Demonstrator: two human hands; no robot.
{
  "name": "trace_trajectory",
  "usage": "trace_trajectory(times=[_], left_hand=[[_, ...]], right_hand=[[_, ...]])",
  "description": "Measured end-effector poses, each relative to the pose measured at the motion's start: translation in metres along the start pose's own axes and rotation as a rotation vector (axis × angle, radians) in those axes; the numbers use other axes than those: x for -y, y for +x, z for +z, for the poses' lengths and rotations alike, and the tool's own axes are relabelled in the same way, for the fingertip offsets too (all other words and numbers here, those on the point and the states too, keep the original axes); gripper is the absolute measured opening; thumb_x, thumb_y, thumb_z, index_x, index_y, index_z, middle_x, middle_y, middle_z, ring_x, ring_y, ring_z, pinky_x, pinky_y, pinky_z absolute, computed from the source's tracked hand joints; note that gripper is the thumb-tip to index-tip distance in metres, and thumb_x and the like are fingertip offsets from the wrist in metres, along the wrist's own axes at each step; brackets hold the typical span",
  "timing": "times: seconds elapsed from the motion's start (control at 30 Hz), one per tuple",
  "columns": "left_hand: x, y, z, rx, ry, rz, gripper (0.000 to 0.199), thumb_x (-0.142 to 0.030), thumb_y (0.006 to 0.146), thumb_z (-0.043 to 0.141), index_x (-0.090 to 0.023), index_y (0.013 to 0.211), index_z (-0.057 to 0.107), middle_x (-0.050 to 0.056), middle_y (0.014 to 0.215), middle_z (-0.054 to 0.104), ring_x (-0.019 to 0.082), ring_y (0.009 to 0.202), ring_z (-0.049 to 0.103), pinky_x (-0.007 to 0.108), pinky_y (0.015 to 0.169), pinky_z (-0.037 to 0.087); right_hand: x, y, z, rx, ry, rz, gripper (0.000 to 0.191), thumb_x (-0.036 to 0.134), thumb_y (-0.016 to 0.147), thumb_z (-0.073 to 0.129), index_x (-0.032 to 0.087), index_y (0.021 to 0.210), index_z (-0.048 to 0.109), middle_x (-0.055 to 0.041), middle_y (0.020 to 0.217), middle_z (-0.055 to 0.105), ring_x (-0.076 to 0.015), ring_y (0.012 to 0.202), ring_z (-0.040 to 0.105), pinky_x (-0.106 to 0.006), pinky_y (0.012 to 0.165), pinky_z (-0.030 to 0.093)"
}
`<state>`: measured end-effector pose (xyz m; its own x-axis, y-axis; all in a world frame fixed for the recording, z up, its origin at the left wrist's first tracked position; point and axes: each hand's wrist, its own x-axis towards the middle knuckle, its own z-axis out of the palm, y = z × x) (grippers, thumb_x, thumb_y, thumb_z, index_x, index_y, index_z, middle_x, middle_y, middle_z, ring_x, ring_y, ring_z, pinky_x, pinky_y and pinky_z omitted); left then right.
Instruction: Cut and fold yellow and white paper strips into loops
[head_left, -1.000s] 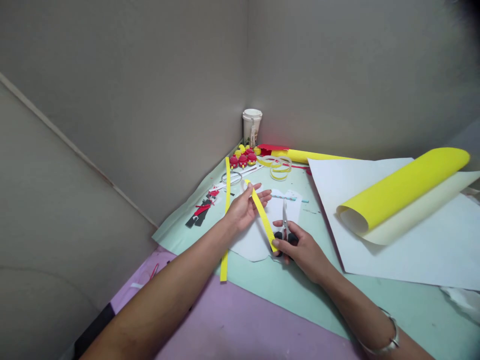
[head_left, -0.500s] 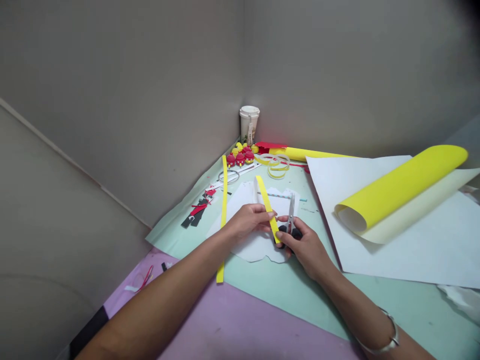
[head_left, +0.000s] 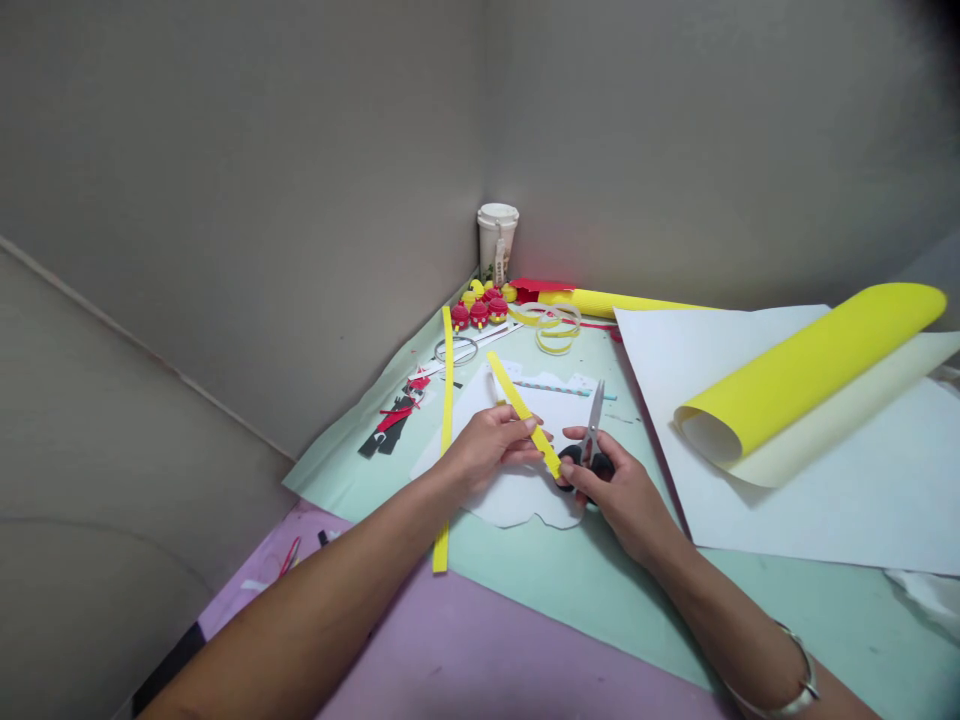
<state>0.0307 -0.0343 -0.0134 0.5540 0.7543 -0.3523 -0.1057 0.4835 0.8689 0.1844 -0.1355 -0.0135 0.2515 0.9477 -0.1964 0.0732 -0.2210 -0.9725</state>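
Yellow strip (head_left: 512, 393) tipped further left since last frame

It's pinched above white paper (head_left: 517, 505), partway along by the left hand (head_left: 491, 447), near end by the right hand (head_left: 619, 490), scissors (head_left: 595, 418) held too; probably light, bendy, easily creased, best gripped by its edges

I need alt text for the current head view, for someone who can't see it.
The left hand holds a yellow paper strip, its near end at the right hand, which grips black-handled scissors, blades pointing away. A second yellow strip lies to their left, a yellow paper roll at right, and a lidded cup stands behind.
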Motion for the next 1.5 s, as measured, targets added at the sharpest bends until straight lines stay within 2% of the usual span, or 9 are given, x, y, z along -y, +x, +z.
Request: trace_trajectory(times=[0.17,0.3,0.43,0.63,0.8,0.97,1.13,1.3,1.5], left_hand=[[0.001,-0.002,0.002,0.014,-0.044,-0.010,0.011,-0.018,0.087,0.067,-0.011,0.095,0.065,0.014,0.095,0.072,0.016,0.080,0.070,0.032,0.087,0.056],[0.004,-0.002,0.002,0.054,-0.040,-0.006,0.014,-0.012,0.080,0.073,-0.010,0.093,0.066,0.014,0.096,0.071,0.015,0.083,0.069,0.031,0.090,0.054],[0.005,-0.001,0.003,0.042,-0.016,-0.016,0.010,-0.003,0.081,0.068,-0.009,0.089,0.066,0.013,0.094,0.070,0.013,0.080,0.068,0.026,0.085,0.054],[0.001,0.000,0.001,-0.027,-0.051,0.015,0.009,-0.006,0.083,0.067,-0.010,0.091,0.064,0.012,0.094,0.070,0.013,0.077,0.068,0.024,0.076,0.056],[-0.003,0.001,-0.001,-0.021,-0.057,0.027,0.010,-0.010,0.086,0.063,-0.011,0.096,0.061,0.010,0.088,0.069,0.012,0.069,0.066,0.026,0.072,0.057],[-0.003,0.002,-0.001,-0.040,-0.079,0.076,0.010,-0.006,0.084,0.065,-0.010,0.093,0.061,0.011,0.092,0.069,0.014,0.082,0.068,0.025,0.081,0.055],[-0.002,0.003,-0.003,-0.040,-0.077,0.124,0.015,-0.002,0.081,0.065,-0.010,0.093,0.062,0.012,0.096,0.069,0.015,0.086,0.069,0.025,0.083,0.054],[-0.002,0.003,-0.003,-0.070,-0.099,0.123,0.011,-0.002,0.083,0.063,-0.010,0.090,0.062,0.010,0.093,0.068,0.013,0.080,0.068,0.022,0.075,0.055],[0.000,0.005,-0.006,-0.072,-0.066,0.098,0.009,-0.004,0.084,0.063,-0.009,0.090,0.062,0.010,0.093,0.067,0.012,0.078,0.067,0.019,0.071,0.055]], right_hand=[[-0.002,0.000,-0.001,-0.043,0.015,-0.012,0.048,0.043,0.072,0.072,0.022,0.113,0.058,-0.0006,0.075,0.066,-0.0182,0.066,0.063,-0.029,0.057,0.048],[-0.004,0.001,-0.001,-0.052,0.034,-0.025,0.046,0.043,0.073,0.073,0.022,0.111,0.059,-0.0002,0.074,0.066,-0.0174,0.066,0.062,-0.028,0.056,0.048],[-0.003,0.001,0.000,-0.044,0.025,-0.007,0.044,0.043,0.074,0.072,0.021,0.110,0.059,0.0008,0.069,0.066,-0.0161,0.063,0.059,-0.027,0.056,0.047],[-0.004,0.002,-0.002,-0.030,0.027,0.022,0.045,0.044,0.079,0.068,0.021,0.117,0.057,-0.0006,0.072,0.068,-0.0138,0.058,0.053,-0.030,0.062,0.046],[-0.011,0.003,-0.002,0.011,0.179,-0.020,0.053,0.050,0.085,0.064,0.021,0.129,0.053,-0.0036,0.089,0.069,-0.0140,0.067,0.056,-0.029,0.068,0.046],[-0.016,0.005,0.000,0.082,0.429,-0.015,0.052,0.053,0.090,0.056,0.021,0.130,0.053,-0.0071,0.099,0.067,-0.0185,0.086,0.061,-0.030,0.073,0.048],[-0.015,0.006,0.002,0.118,0.600,-0.019,0.047,0.048,0.092,0.053,0.016,0.126,0.057,-0.0093,0.101,0.068,-0.0194,0.089,0.063,-0.030,0.080,0.047],[-0.013,0.006,0.000,0.126,0.599,-0.002,0.045,0.039,0.087,0.062,0.014,0.124,0.058,-0.0098,0.099,0.070,-0.0204,0.090,0.064,-0.031,0.079,0.047],[-0.013,0.008,-0.003,0.123,0.565,0.051,0.048,0.042,0.084,0.068,0.016,0.122,0.057,-0.0109,0.101,0.070,-0.0215,0.091,0.065,-0.033,0.082,0.049]])
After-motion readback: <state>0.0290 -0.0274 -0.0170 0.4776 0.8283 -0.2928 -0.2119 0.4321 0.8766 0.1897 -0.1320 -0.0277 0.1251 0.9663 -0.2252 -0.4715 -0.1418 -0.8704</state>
